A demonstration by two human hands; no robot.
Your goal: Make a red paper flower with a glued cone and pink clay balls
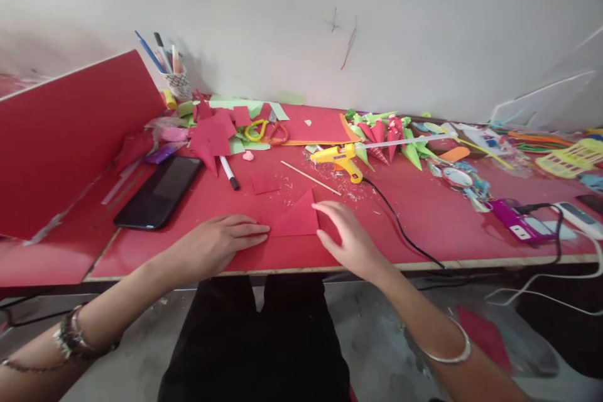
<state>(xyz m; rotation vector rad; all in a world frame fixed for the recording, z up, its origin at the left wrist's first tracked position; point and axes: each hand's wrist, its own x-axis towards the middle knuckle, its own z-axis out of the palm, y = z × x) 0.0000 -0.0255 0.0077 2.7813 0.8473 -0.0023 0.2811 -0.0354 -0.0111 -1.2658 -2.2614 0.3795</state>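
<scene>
A piece of red paper (296,220) with a pointed, folded-looking upper right corner lies on the red table (414,232) in front of me. My left hand (229,240) rests flat, palm down, its fingertips touching the paper's left end. At the right side, my right hand (351,240) has thumb and fingers apart, the fingertips by the paper's edge. Just beyond are a smaller red paper piece (264,184) and a thin wooden stick (311,178). A yellow glue gun (342,158) with a long glue stick in it lies past my right hand.
Left stand a black phone (160,191), a capped marker (229,173) and a pen cup (178,84). Scissors (257,130) lie among paper scraps at the back. Red and green paper cones (391,135) sit behind the glue gun, whose black cord (400,223) crosses the table's front edge.
</scene>
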